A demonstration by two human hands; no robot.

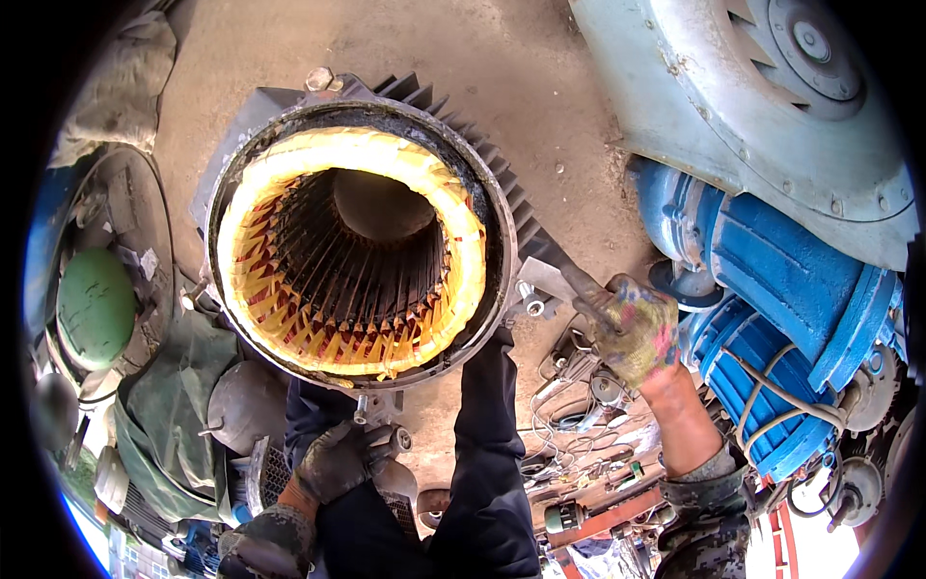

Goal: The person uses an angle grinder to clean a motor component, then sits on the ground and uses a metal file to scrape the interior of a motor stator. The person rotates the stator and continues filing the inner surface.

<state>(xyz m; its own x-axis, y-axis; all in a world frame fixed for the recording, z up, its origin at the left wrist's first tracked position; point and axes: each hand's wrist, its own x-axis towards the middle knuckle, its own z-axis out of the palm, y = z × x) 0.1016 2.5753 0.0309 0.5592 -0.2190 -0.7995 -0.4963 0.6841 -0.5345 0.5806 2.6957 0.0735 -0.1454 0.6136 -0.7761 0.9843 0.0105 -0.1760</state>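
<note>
A motor stator (359,261) with a finned dark housing stands in front of me, its round opening facing up. Yellow-wrapped winding ends (461,289) ring the bore, with dark slots running down inside. My right hand (632,330), in a stained work glove, is closed round a dark bar-like tool (585,288) at the housing's right side. Beside that tool are a flat pale metal piece (546,279) and a bolt (531,301); whether they join it I cannot tell. My left hand (335,463), in a grey glove, is below the housing with its fingers at a short metal cylinder (400,440).
Blue motors or pumps (786,280) and a large grey metal housing (733,106) stand at the right. Cables and tools (579,410) lie at the lower right. A green rounded object (96,307) and a green tarp (178,420) are at the left.
</note>
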